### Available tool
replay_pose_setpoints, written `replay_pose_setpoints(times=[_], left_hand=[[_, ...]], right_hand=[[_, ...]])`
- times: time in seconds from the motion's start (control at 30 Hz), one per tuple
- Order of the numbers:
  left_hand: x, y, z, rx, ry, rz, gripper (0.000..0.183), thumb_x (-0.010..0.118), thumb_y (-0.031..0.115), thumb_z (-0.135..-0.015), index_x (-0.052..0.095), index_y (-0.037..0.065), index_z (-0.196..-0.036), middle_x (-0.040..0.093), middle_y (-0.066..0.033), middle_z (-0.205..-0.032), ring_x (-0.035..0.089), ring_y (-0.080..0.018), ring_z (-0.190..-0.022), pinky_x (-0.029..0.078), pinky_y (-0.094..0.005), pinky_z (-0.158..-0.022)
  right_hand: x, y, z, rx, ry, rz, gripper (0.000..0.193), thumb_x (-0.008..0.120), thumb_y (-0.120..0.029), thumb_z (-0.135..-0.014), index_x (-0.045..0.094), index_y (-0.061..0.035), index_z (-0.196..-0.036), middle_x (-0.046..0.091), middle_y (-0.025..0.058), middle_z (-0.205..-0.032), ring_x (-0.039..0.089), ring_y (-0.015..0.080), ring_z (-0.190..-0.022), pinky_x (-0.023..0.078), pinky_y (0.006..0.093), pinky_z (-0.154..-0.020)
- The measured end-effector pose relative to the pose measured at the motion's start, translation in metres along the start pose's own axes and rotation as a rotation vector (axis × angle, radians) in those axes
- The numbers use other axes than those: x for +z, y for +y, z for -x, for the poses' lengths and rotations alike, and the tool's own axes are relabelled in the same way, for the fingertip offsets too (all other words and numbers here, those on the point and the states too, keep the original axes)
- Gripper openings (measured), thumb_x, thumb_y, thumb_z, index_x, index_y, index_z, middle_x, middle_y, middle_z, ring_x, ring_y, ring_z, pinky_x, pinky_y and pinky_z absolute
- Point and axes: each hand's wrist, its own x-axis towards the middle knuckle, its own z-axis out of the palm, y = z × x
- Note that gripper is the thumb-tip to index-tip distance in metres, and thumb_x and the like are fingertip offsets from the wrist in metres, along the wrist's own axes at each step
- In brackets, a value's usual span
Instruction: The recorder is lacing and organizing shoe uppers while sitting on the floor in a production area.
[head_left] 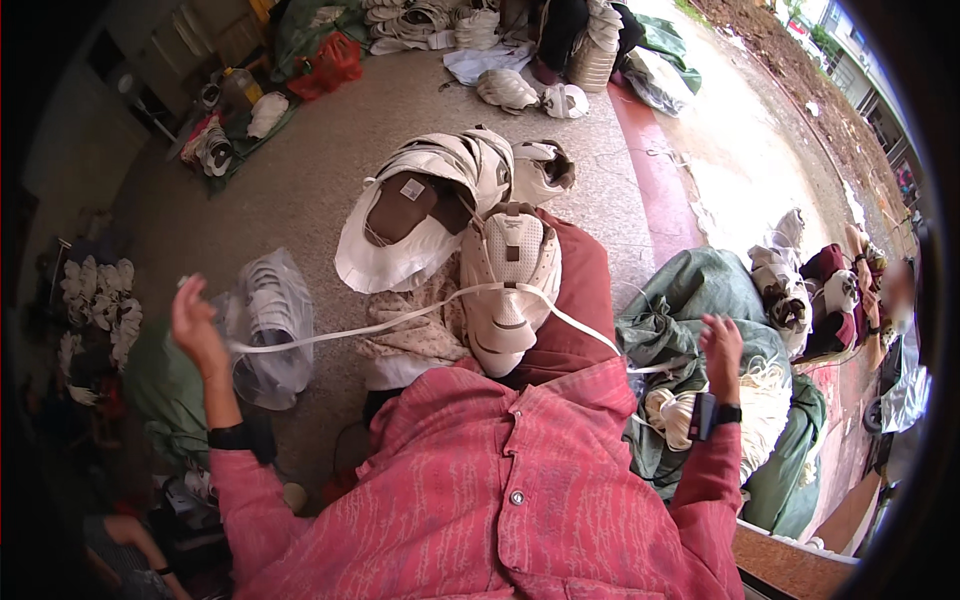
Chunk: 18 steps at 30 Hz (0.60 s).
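Note:
A beige-and-white shoe upper (508,262) lies on my lap, toe toward me. A white shoelace (400,320) crosses it near its middle and stretches out to both sides. Far out on the left, my left hand (200,325) is closed, with one length of the lace running to it; its fingertips are slightly blurred. On the right my right hand (722,350) is raised with curled fingers, the other length leading to it. Just beyond the upper, a nested stack of similar uppers (430,190) rests against my knee, with another upper (541,170) beside it.
A clear plastic bag of pale parts (268,325) stands near my left hand. Green sacking (700,285) and bundles of white laces (765,410) lie by my right arm. More uppers (507,90) sit on the floor ahead, near a seated person (565,40). Other people appear at both edges.

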Motion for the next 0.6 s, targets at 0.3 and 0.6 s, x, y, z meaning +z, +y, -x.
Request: replay_pose_setpoints(times=[0.3,0.6], left_hand=[[0.247,0.144,0.141,0.522,-1.013,0.263,0.016,0.057,-0.006,-0.087,0.066,0.001,-0.098,0.064,-0.0117,-0.091,0.063,-0.0248,-0.082,0.051,-0.0341,-0.073],[0.276,0.138,0.168,0.462,-1.037,0.145,0.012,0.067,0.003,-0.08,0.062,0.002,-0.091,0.061,-0.0115,-0.086,0.061,-0.0303,-0.082,0.048,-0.0385,-0.074]], right_hand=[[0.236,-0.003,0.131,-0.392,-0.756,0.645,0.011,0.063,-0.007,-0.091,0.064,0.0005,-0.099,0.066,0.0079,-0.075,0.062,0.0126,-0.069,0.05,0.0291,-0.061],[0.242,0.004,0.141,-0.479,-0.828,0.621,0.014,0.06,-0.011,-0.09,0.064,0.0021,-0.094,0.066,0.0138,-0.079,0.065,0.0222,-0.073,0.05,0.0337,-0.067]])
